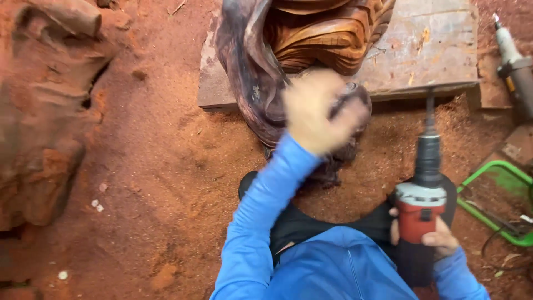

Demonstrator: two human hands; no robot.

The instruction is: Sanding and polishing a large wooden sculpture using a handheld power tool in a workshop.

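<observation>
Your left hand, blurred, outstretched on dark carved wooden sculpture; finger state unreadable. Your right hand clenched around red-and-grey rotary power tool, bit pointing up. Sculpture glossy, ridged.

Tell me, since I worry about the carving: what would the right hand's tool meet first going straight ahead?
The right hand aims the red power tool up-frame; its bit looks nearest the wooden board edge, not the carving. Depth is unclear.
</observation>
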